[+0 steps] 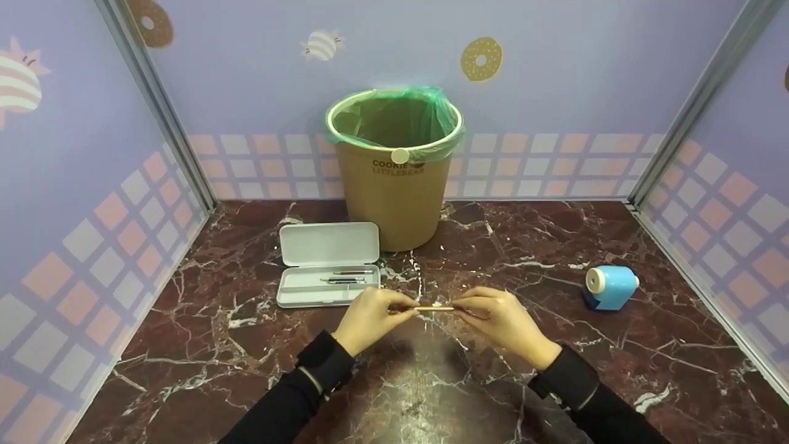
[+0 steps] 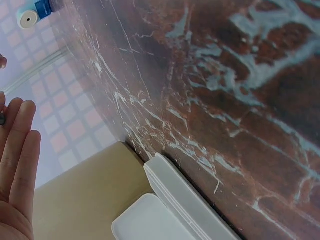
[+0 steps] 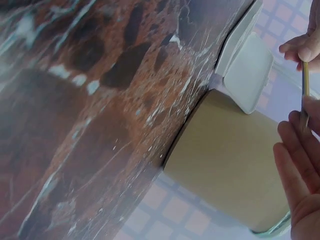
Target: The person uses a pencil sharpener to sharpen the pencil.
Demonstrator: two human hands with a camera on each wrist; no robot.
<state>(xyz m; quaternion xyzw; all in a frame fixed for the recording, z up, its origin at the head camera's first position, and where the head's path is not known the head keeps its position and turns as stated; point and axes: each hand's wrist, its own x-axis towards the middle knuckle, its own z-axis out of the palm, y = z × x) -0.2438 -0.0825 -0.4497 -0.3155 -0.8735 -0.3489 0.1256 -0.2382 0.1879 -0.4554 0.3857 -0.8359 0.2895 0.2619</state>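
Both hands hold a thin yellow pencil level above the marbled table, one at each end. My left hand pinches its left end between thumb and fingers. At the other end, my right hand pinches it the same way, and the fingers hide that tip. In the right wrist view the pencil spans the gap between the left hand and the right hand. The left wrist view catches the left hand only at its edge. Behind the left hand lies an open white pencil case with several pencils inside.
A tan bin with a green liner stands at the back, close behind the pencil case. Over to the right sits a blue and cream pencil sharpener. Patterned walls enclose the table at the back and sides.
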